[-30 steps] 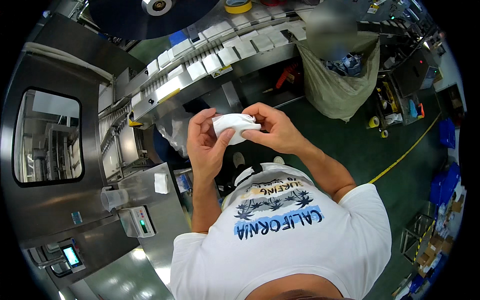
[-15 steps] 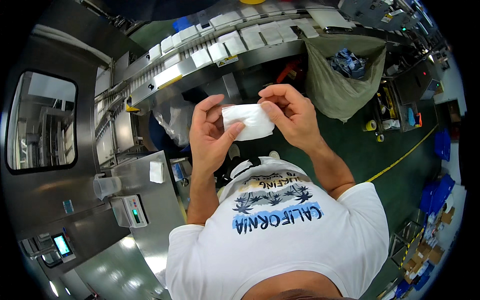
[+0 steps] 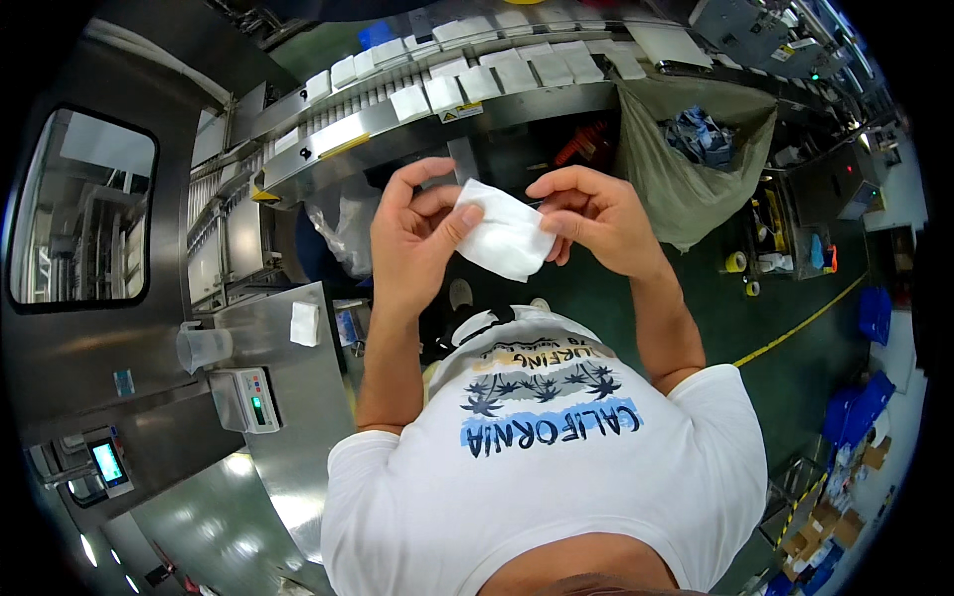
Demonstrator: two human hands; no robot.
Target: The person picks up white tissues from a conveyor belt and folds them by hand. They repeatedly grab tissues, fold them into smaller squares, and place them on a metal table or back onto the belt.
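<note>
Between my two hands, in front of my chest, is a soft white folded wipe, tilted with its right side lower. My left hand pinches its left edge, the thumb lying on top and the other fingers curled behind. At the wipe's right corner, my right hand grips with thumb and fingertips. The fingers under the cloth are partly hidden. Beyond my hands a conveyor carries rows of similar white folded pieces.
A large greenish sack with blue crumpled film stands at the right of the conveyor. On the steel table at left are another white folded piece, a digital scale and a clear plastic jug. A yellow line crosses the green floor.
The wipe has turned from nearly level to tilted, its right side now lower. My right hand has shifted slightly right and down to the wipe's right corner. The view has shifted a little.
</note>
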